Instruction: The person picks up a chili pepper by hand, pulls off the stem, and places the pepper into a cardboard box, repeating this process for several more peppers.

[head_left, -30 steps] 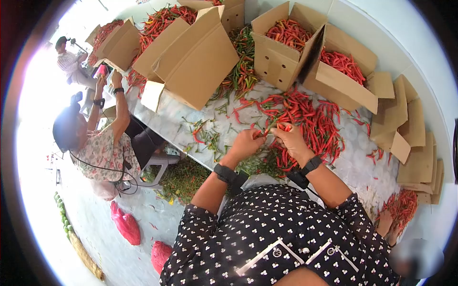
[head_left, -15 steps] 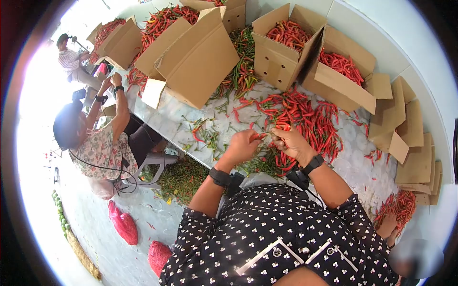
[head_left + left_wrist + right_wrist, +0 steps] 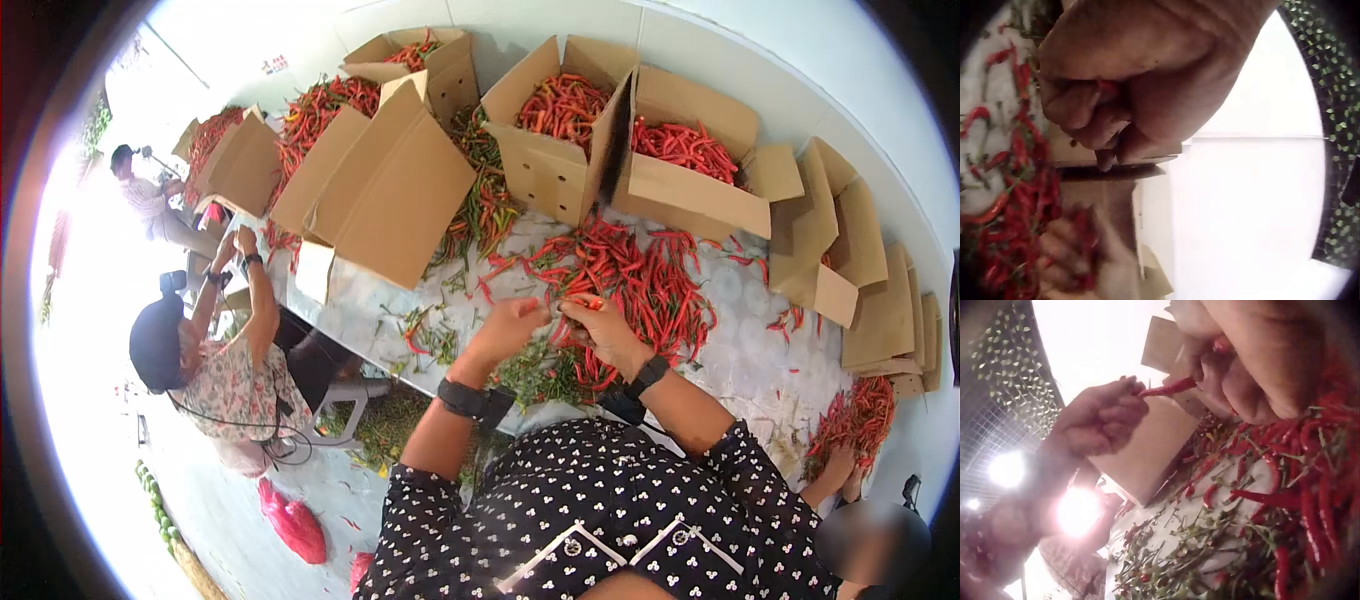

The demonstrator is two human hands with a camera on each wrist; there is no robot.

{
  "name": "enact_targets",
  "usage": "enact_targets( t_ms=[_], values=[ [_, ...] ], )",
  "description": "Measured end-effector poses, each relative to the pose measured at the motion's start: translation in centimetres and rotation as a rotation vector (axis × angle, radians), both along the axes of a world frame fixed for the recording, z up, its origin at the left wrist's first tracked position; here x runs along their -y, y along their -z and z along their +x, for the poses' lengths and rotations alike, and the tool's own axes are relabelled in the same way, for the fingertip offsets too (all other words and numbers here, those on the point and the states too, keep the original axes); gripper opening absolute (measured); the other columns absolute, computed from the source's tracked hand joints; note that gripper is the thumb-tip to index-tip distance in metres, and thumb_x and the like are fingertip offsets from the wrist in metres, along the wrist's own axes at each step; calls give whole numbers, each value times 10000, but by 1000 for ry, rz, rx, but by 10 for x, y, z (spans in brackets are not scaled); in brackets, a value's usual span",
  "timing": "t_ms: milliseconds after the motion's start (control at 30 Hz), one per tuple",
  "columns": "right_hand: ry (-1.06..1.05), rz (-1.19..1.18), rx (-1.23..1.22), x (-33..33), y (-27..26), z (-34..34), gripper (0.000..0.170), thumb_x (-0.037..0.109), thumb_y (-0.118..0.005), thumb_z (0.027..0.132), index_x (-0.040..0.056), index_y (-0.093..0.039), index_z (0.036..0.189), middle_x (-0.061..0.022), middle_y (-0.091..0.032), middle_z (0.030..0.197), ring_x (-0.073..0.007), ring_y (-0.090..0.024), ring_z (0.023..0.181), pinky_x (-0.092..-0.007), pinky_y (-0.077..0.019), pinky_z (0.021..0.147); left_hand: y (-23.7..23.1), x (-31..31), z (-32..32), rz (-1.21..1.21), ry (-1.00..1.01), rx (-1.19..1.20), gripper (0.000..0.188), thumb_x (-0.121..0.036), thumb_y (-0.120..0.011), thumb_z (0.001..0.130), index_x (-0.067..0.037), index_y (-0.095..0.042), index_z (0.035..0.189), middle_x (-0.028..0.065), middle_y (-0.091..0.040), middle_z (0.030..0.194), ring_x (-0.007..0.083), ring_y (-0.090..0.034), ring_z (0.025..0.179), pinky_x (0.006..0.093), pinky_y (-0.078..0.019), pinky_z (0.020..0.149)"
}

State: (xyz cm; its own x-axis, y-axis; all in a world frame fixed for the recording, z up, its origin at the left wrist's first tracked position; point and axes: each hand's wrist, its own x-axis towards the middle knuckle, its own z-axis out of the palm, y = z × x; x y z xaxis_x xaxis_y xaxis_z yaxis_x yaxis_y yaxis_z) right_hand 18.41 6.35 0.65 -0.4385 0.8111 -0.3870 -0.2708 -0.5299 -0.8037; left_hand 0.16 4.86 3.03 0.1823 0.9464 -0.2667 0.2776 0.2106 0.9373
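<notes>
Above the chili heap [image 3: 640,290], both hands are raised close together. My left hand [image 3: 508,330] has curled fingers; in the right wrist view its fingertips pinch one end of a red chili [image 3: 1169,389]. The chili's other end meets the fingers of my right hand [image 3: 1260,362]. A bit of red shows inside the left fist [image 3: 1141,75] in the left wrist view. There my right hand [image 3: 1100,262], somewhat blurred, is curled round red chilies [image 3: 1087,244]. Green stems [image 3: 545,375] lie scattered below the hands.
Cardboard boxes, several with chilies, line the table's back; a large box [image 3: 400,190] stands back left, a punched one [image 3: 545,175] behind the heap. More stems [image 3: 430,335] lie left. Another person [image 3: 235,385] sits at left; bare feet [image 3: 832,475] rest beside chilies at right.
The head view has shifted, so the table and boxes appear lower. My hands remain close together over the heap, with small finger movements. The seated person's hands remain raised.
</notes>
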Motion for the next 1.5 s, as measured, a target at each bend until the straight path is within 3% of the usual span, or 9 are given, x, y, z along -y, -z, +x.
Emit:
enact_targets(
  t_ms=[133, 367, 433, 633, 800, 1000, 1167, 1267, 1500],
  values=[
    [184, -162, -50, -3, -4, 16, 108, 166, -596, 826, 88, -578, 754, 34, -456, 557, -68, -402, 436, -214, -275, 381, -44, -72, -13, 217, -79, -63, 232, -227, -528, 844, -10, -540, 764, -62, -403, 584, 49, -367, 530, 244, -328, 474],
    [172, -203, -185, -5, 10, 28, 86, 143, -609, 810, 84, -556, 777, -1, -483, 601, -85, -421, 437, -235, -279, 363, -151, -186, 14, 623, -275, -157, 430, -298, -576, 778, 88, -502, 951, 219, -601, 848, 343, -592, 803, 401, -449, 670],
    [267, -248, -188, -4, 2, 31, 85, 162, -587, 822, 89, -550, 800, -22, -511, 633, -87, -408, 428, -235, -287, 363, -133, -192, 8, 1170, -528, -431, 513, -298, -587, 772, 101, -447, 1063, 240, -576, 939, 330, -572, 881, 379, -446, 712],
    [123, -322, -302, -3, 33, 45, 122, 222, -539, 848, 101, -556, 834, -54, -575, 732, -133, -511, 547, -232, -358, 421, -68, -82, -21, 569, -303, -348, 230, -216, -584, 752, -6, -606, 841, 166, -609, 791, 307, -594, 742, 421, -446, 641],
    [118, -356, -268, 3, 22, 16, 134, 219, -571, 838, 89, -555, 867, -40, -581, 722, -171, -576, 617, -262, -415, 449, 43, -31, -22, 506, -26, -746, 185, -183, -567, 723, 1, -560, 737, 183, -594, 730, 356, -575, 695, 423, -454, 585],
    [32, -229, -75, 5, 13, 11, 90, 165, -600, 820, 86, -557, 824, -29, -579, 693, -163, -591, 596, -267, -452, 464, 69, -18, -13, 523, -13, -822, 196, -185, -575, 714, 1, -571, 776, 212, -590, 734, 375, -573, 691, 435, -454, 598],
    [27, -147, 92, 11, 8, 5, 58, 120, -605, 812, 90, -556, 805, 0, -562, 683, -138, -570, 569, -259, -419, 439, 35, -5, -1, 24, -81, 72, 151, -117, -599, 778, 5, -587, 866, 60, -605, 765, 132, -552, 635, 269, -429, 564],
    [41, -163, 29, 14, -3, -2, 63, 133, -610, 811, 94, -561, 804, 14, -550, 671, -113, -541, 541, -243, -392, 423, 32, 8, 12, 75, -93, 215, 108, -112, -585, 809, -18, -587, 862, -49, -530, 684, 25, -447, 605, 189, -354, 532],
    [-31, -153, -54, 11, 6, -2, 80, 154, -611, 809, 96, -566, 778, 33, -525, 636, -66, -496, 521, -210, -333, 395, 29, 17, 18, 187, -159, 184, 86, -98, -575, 822, -23, -580, 865, -44, -518, 678, 33, -436, 601, 192, -358, 538]
  ],
)
